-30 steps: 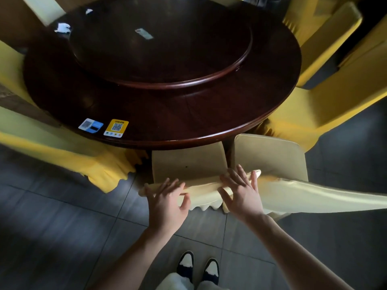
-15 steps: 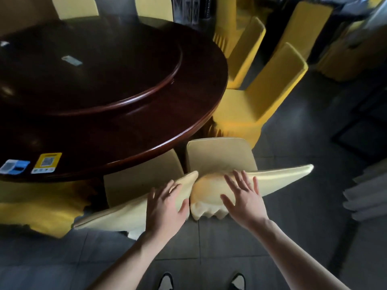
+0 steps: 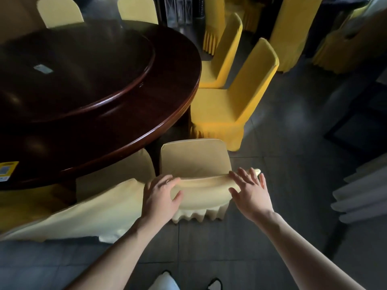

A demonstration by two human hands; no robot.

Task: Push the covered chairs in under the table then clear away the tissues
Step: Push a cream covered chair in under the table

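Left hand [image 3: 161, 199], fingers curled over the top edge of a pale covered chair's [image 3: 194, 155] backrest, thumb on the near face of the cover, gripping it. Right hand [image 3: 250, 191], fingers spread and flat, palm laid against the right end of the same backrest top, not closed on it. Both forearms reach in from the lower edge of the view. The held chair stands at the rim of the round dark worktop [image 3: 146, 114], its seat almost wholly clear of the rim and only its far edge near it. A second pale chair [image 3: 117, 170] stands just beside it on the left, its seat partly beneath the rim and its backrest close to the left hand. A yellow covered chair [image 3: 234, 101] stands to the right of the worktop, turned sideways, well out from the rim; another yellow chair [image 3: 224, 53] sits behind it. A raised round turntable [image 3: 83, 65] occupies the worktop's centre, bearing a small pale slip [image 3: 43, 69] that may be a tissue; its nature cannot be told. A yellow sticker [image 3: 7, 170] lies near the worktop's near-left rim. The floor [image 3: 293, 143] is dark grey tile.
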